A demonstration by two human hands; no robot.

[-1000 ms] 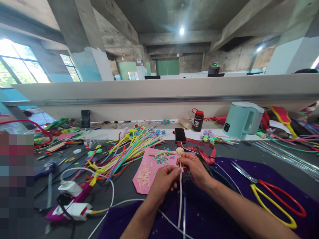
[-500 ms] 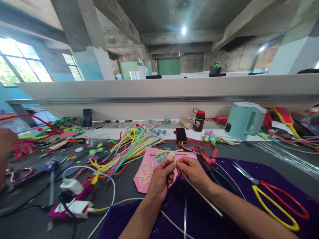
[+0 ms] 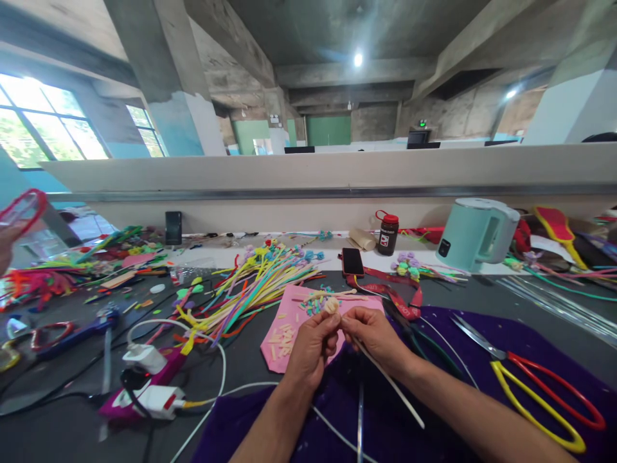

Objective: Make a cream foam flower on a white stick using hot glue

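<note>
My left hand (image 3: 313,337) is closed in a pinch at the base of a small cream flower (image 3: 331,305), over the pink sheet (image 3: 270,321). Beside it, nearly touching, my right hand (image 3: 373,331) pinches the upper part of a cream stem (image 3: 398,393), whose lower end points down to the right. The join between flower and stem is hidden by my fingers. Short cream pieces (image 3: 285,339) and small teal and purple bits (image 3: 315,301) lie on the pink sheet. Dark purple cloth (image 3: 337,399) is spread beneath my forearms.
Scissors (image 3: 504,354) with red and yellow handles lie right. A bundle of coloured stems (image 3: 255,296), a power strip (image 3: 166,379) and cables are left. Behind stand a phone (image 3: 352,262), a bottle (image 3: 387,235) and a kettle (image 3: 477,235). Another person's hand (image 3: 6,247) is at the far left.
The lower end of the cream stem has swung slightly left. The other person's hand at the far left has moved up and outward with a red loop. My hands stay nearly in place.
</note>
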